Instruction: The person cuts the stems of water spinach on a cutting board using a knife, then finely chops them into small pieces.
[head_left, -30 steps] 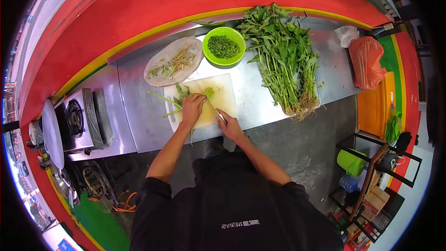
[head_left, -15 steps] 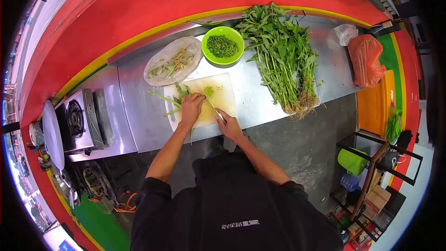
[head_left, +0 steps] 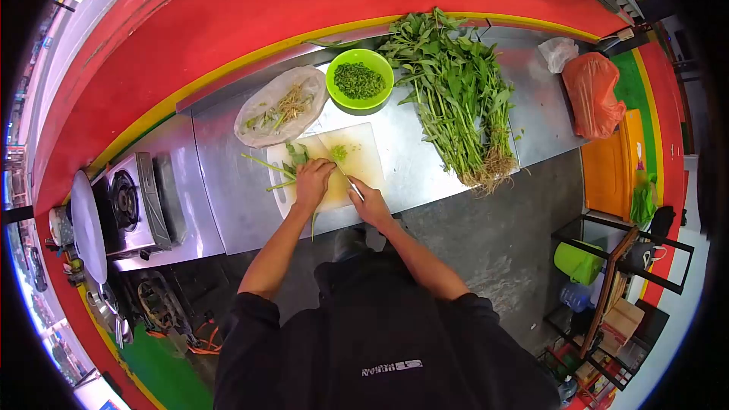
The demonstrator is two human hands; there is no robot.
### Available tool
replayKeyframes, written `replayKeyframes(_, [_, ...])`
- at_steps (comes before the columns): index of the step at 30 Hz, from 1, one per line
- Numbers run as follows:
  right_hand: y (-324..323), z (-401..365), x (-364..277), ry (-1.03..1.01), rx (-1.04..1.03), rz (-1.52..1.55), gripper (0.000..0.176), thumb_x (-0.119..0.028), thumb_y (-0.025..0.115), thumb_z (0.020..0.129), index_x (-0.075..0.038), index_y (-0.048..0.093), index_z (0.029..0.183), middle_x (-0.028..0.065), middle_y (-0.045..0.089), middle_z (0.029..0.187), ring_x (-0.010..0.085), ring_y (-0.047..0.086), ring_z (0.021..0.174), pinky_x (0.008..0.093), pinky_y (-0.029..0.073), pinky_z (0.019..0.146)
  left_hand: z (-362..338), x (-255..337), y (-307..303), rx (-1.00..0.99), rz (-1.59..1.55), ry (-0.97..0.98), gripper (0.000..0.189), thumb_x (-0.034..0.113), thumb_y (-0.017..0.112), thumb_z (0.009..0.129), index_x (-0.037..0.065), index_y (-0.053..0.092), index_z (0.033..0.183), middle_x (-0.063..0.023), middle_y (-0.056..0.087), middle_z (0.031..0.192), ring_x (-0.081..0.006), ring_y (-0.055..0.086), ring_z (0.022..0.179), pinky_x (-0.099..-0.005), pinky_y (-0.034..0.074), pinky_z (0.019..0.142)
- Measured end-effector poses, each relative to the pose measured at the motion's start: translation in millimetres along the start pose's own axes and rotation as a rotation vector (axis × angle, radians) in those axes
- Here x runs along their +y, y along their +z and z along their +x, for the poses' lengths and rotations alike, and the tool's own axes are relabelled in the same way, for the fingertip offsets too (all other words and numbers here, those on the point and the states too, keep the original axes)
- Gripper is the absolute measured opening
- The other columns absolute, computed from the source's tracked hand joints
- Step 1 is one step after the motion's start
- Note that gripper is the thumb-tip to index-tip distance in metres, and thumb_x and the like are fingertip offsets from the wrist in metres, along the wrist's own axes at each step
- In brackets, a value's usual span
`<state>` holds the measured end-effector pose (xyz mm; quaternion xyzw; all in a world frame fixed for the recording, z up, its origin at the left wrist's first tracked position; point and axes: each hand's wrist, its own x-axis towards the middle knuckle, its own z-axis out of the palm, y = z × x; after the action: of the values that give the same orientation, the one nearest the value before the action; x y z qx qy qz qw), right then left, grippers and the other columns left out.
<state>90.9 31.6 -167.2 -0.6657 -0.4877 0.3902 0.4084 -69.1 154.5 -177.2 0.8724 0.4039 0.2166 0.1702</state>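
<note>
My left hand (head_left: 314, 180) is closed over a small bunch of green leafy stems (head_left: 262, 161) on the white cutting board (head_left: 364, 167). Stem ends stick out to its left, and its fingertips sit close to the blade. In my right hand (head_left: 370, 203) is a kitchen knife (head_left: 348, 178), its blade pointing up and left across the board by the cut end of the stems. A little heap of chopped green bits (head_left: 339, 152) lies just beyond the blade. Behind the board stands a lime-green bowl (head_left: 361, 105) holding chopped greens (head_left: 358, 80).
A clear plastic bag (head_left: 252, 135) with root trimmings lies left of the bowl. To the right, a big bundle of leafy greens with roots (head_left: 456, 99) covers the steel counter (head_left: 543, 114). An orange-red plastic bag (head_left: 594, 95) sits at the far right, a gas stove (head_left: 137, 201) at the left.
The view has shifted slightly. The knife and my right hand have moved a little left, nearer my left fingertips. My left hand keeps its grip on the stems.
</note>
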Motion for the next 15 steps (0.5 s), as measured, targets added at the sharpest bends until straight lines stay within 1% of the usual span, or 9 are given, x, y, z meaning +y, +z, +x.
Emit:
replayKeyframes(3, [-1.2, -1.3, -1.1, 0.007, 0.002, 0.023, 0.041, -0.022, 0.063, 0.100, -0.003, 0.060, 0.136, 0.0322, 0.068, 0.112, 0.0475, 0.066, 0.108, 0.0490, 0.055, 0.090, -0.2, -0.4, 1.2, 0.002, -0.014, -0.039, 0.015, 0.016, 0.071, 0.089, 0.017, 0.078, 0.102, 0.0031, 0.072, 0.100, -0.0188, 0.065, 0.093, -0.0384, 0.042, 0.084])
replayKeyframes(5, [-3.8, -6.4, -0.2, 0.050, -0.011, 0.023, 0.041, -0.022, 0.063, 0.100, -0.003, 0.060, 0.136, 0.0328, 0.068, 0.110, 0.0473, 0.067, 0.107, 0.0489, 0.055, 0.090, 0.6, -0.8, 3.2, 0.049, -0.058, -0.075, 0.013, 0.014, 0.072, 0.089, 0.013, 0.077, 0.101, 0.0001, 0.072, 0.099, -0.0218, 0.065, 0.094, -0.0393, 0.042, 0.084])
replayKeyframes(6, [-4.8, -8.4, 0.1, 0.053, -0.012, 0.021, 0.041, -0.022, 0.063, 0.100, -0.003, 0.060, 0.136, 0.0328, 0.068, 0.110, 0.0473, 0.067, 0.107, 0.0489, 0.055, 0.090, 1.4, -1.4, 4.0, 0.047, -0.061, -0.077, 0.013, 0.014, 0.072, 0.089, 0.013, 0.077, 0.101, 0.0001, 0.072, 0.099, -0.0218, 0.065, 0.094, -0.0393, 0.042, 0.084])
replayKeyframes(8, [-6.9, -12.6, 0.9, 0.110, -0.042, 0.005, 0.043, -0.022, 0.062, 0.101, -0.004, 0.059, 0.139, 0.0303, 0.070, 0.112, 0.0411, 0.071, 0.107, 0.0427, 0.055, 0.090, 2.7, -3.2, 5.5, 0.055, -0.043, -0.060, 0.013, 0.018, 0.072, 0.090, 0.015, 0.078, 0.101, 0.0022, 0.071, 0.097, -0.0196, 0.064, 0.092, -0.0385, 0.042, 0.082])
replayKeyframes(12, [-5.8, -10.8, 3.8, 0.097, -0.041, -0.044, 0.043, -0.022, 0.063, 0.101, -0.004, 0.059, 0.139, 0.0303, 0.070, 0.111, 0.0409, 0.071, 0.106, 0.0421, 0.055, 0.090, 2.8, -0.4, 2.0, 0.050, -0.062, -0.051, 0.012, 0.018, 0.072, 0.090, 0.015, 0.078, 0.100, 0.0018, 0.071, 0.097, -0.0199, 0.064, 0.091, -0.0385, 0.041, 0.082])
replayKeyframes(15, [-5.6, -6.4, -0.2, 0.126, -0.063, -0.029, 0.043, -0.022, 0.062, 0.101, -0.004, 0.059, 0.140, 0.0303, 0.070, 0.112, 0.0413, 0.071, 0.107, 0.0420, 0.055, 0.090, 0.0, 4.4, -0.5, 0.009, -0.068, -0.086, 0.013, 0.015, 0.072, 0.091, 0.013, 0.078, 0.101, 0.0001, 0.071, 0.099, -0.0217, 0.065, 0.095, -0.0397, 0.042, 0.084])
